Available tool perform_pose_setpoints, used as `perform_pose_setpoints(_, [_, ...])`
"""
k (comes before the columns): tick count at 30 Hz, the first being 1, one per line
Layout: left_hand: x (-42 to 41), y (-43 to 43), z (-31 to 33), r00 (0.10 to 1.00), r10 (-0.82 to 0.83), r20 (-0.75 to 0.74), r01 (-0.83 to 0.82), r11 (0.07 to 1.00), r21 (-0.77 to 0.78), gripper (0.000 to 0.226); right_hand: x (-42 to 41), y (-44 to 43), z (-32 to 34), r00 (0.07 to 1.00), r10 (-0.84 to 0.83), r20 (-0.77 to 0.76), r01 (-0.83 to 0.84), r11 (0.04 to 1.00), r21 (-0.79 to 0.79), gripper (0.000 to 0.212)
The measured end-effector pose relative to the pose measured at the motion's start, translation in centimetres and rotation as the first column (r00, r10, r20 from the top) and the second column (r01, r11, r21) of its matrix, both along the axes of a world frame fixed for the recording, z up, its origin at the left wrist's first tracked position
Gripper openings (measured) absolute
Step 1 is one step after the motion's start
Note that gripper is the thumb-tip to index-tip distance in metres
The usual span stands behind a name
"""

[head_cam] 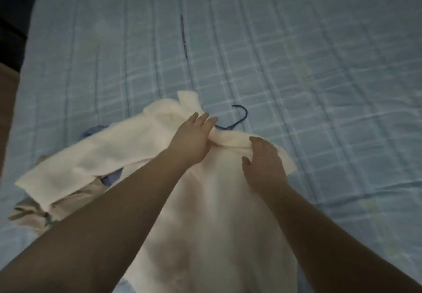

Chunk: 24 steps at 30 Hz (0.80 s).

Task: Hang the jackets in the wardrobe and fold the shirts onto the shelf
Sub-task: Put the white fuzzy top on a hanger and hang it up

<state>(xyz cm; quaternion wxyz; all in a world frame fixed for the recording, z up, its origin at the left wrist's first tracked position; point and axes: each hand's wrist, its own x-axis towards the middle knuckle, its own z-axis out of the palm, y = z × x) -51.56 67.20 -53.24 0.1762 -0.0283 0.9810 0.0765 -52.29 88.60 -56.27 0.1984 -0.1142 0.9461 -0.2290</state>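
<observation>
On the blue checked bed (319, 64) we see a cream jacket (205, 212), a blue hanger (246, 113) and a beige garment (29, 217).

The cream jacket (205, 201) is looking like soft, matt, faintly fleecy cloth, the pale checked cover of the bed (296, 64) is showing as quilted, stitched matt cloth, and the thin blue hanger (242, 115) is appearing smooth, its material being unclear.
</observation>
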Motion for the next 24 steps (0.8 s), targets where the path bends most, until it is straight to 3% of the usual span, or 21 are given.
perform_pose_setpoints(4, [-4.1, -1.1, -4.7, 0.986, 0.045, 0.163, -0.027, 0.993, -0.111, 0.069, -1.8, -0.6, -4.7, 0.998, 0.045, -0.033, -0.039, 0.987, 0.156, 0.072])
perform_pose_setpoints(9, [-6.2, -2.2, -7.2, 0.982, 0.006, 0.188, 0.003, 0.999, -0.046, 0.056, -1.8, -1.0, -6.6, 0.998, 0.049, -0.044, -0.036, 0.965, 0.258, 0.08])
perform_pose_setpoints(12, [-6.7, -2.2, -7.3, 0.975, -0.021, 0.22, 0.05, 0.99, -0.13, 0.051, -2.3, -1.3, -7.0, 0.999, 0.049, -0.02, -0.041, 0.953, 0.301, 0.075])
perform_pose_setpoints(15, [-6.8, -1.6, -6.8, 0.973, 0.002, 0.229, 0.039, 0.983, -0.177, 0.046, -1.9, -1.8, -6.8, 0.999, 0.03, 0.026, -0.036, 0.956, 0.291, 0.056])
perform_pose_setpoints(18, [-5.4, -1.0, -5.7, 0.993, 0.013, 0.121, 0.012, 0.98, -0.197, 0.038, -0.1, -2.2, -5.9, 0.999, 0.046, 0.018, -0.049, 0.96, 0.276, 0.032])
perform_pose_setpoints(21, [-2.5, -0.9, -3.9, 0.998, -0.029, -0.056, 0.019, 0.983, -0.184, 0.034, 2.0, -1.8, -4.1, 1.0, 0.006, -0.012, -0.004, 0.98, 0.197, 0.033])
perform_pose_setpoints(24, [1.3, -1.2, -0.6, 0.965, -0.091, -0.246, 0.056, 0.988, -0.146, 0.029, 4.6, -0.9, -1.5, 0.989, 0.01, -0.147, 0.005, 0.995, 0.099, 0.034])
